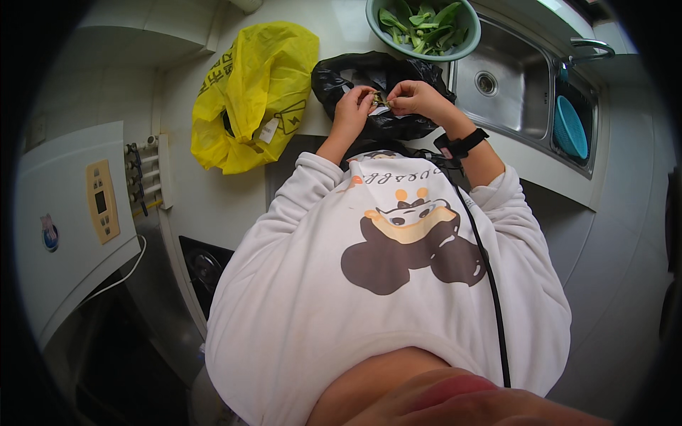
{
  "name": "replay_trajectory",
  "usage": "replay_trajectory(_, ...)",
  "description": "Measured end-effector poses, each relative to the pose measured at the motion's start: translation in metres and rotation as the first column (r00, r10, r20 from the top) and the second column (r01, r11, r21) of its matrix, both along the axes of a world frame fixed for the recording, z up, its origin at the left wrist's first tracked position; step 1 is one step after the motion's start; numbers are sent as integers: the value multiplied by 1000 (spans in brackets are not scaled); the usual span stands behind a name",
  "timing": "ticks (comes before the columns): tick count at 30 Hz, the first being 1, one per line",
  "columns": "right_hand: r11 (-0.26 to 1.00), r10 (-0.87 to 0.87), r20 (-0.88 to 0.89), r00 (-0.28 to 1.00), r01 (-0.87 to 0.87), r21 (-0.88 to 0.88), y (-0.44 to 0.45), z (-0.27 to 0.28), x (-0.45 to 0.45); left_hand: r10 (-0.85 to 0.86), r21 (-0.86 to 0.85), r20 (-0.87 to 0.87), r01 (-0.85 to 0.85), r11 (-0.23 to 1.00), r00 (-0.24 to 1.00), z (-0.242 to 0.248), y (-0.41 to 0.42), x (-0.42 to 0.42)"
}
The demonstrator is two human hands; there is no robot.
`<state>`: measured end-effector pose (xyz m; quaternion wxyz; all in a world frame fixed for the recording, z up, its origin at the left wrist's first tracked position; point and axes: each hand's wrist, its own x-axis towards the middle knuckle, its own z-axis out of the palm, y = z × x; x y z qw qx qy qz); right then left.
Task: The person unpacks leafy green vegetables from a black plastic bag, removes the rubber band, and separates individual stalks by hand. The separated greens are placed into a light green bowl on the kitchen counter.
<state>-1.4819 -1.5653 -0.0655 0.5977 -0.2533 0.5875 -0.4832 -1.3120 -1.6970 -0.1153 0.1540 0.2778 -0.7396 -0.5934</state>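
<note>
Over the crumpled black plastic bag (421, 125), my two hands are close together. My left hand (352, 109) pinches a small brownish-green piece (376, 99), too small to name surely. My right hand (418, 100) has its thumb and forefinger closed on the side of that piece facing it. Inside the bag's open mouth, below the fingers, something whitish shows. A grey-green basin (476, 40) with leafy greens (426, 24), likely bok choy, stands just beyond the bag. A black strap (462, 144) is around my right wrist.
To the left a yellow plastic bag (256, 90) with printing lies on the white counter (341, 21). On the right is a stainless steel sink (506, 80) with a tap (591, 48) and a blue colander (570, 127). A black cable (487, 271) runs down my front.
</note>
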Motion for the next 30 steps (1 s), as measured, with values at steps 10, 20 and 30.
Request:
replay_trajectory(10,813,-566,-559,606,297,-501,-33,-1,-76,-103,-103,-13,101,990,995,-12,4,-1)
replay_trajectory(20,941,-207,-795,570,-105,-320,-3,-19,6,-3,-497,444,249,831,896,-21,-12,33)
replay_trajectory(30,893,300,-817,492,-445,61,16,-49,26,-26,-483,173,108,869,985,-1,-13,56)
